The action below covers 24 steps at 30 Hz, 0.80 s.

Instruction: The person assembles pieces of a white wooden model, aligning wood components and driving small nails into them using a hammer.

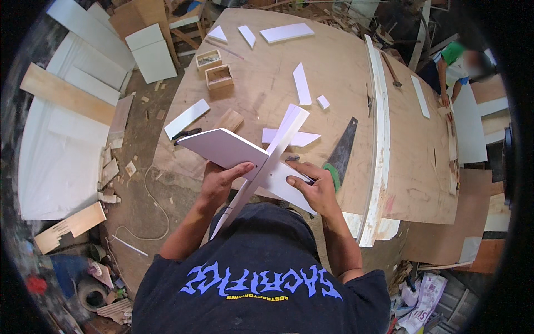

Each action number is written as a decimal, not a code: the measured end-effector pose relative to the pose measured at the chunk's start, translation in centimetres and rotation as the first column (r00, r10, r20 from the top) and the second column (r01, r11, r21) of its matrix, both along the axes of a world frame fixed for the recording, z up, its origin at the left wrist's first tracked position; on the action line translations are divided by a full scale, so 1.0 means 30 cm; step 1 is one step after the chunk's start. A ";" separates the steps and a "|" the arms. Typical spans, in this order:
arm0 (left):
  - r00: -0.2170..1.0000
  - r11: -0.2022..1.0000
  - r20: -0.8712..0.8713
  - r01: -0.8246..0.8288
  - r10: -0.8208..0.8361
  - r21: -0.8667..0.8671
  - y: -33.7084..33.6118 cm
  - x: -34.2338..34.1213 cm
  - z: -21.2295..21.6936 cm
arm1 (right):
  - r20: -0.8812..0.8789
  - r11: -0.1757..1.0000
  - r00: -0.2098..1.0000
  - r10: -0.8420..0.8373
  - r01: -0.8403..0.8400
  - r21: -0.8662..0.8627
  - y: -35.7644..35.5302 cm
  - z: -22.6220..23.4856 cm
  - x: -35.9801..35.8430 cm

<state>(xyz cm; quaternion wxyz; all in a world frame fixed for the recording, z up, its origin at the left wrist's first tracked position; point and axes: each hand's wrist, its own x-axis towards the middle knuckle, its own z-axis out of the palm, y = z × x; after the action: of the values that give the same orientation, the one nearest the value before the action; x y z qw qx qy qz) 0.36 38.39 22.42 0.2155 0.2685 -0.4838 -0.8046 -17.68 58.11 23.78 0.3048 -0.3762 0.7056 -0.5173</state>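
Nearest the body, the left hand [219, 181] has its grip closed on the near edge of a white panel [222, 148], thumb on top. The right hand [314, 186] presses fingers flat on a long white strip [267, 167] crossing under that panel, at the worktop [339, 72] front edge. Just right lies a handsaw [340, 151]. Beyond, bare plywood stays open between scattered white offcuts [302, 83] and two small wooden boxes [214, 68].
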 end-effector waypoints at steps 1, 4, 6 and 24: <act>1.000 1.000 0.015 0.005 -0.004 -0.008 -0.010 -0.001 -0.009 | 0.004 1.000 1.000 -0.005 0.005 0.005 -0.005 -0.001 0.002; 0.999 1.000 0.034 0.017 -0.017 -0.012 -0.034 -0.004 -0.037 | 0.020 1.000 0.999 -0.026 0.026 0.013 -0.020 -0.003 0.010; 1.000 1.000 0.010 0.022 -0.022 0.013 -0.048 -0.007 -0.041 | -0.006 1.000 1.000 -0.021 0.021 0.010 -0.031 -0.007 0.010; 0.810 0.814 0.209 0.574 -0.548 -0.087 -0.283 0.127 -0.159 | 0.405 0.961 0.886 -0.226 0.270 -0.055 -0.074 -0.139 0.067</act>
<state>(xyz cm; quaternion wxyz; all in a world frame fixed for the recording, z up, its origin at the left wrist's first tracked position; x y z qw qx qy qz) 4.17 29.90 17.64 -0.0564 0.1661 -0.6162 -0.7678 -15.67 55.89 19.61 0.3509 -0.1869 0.6422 -0.6554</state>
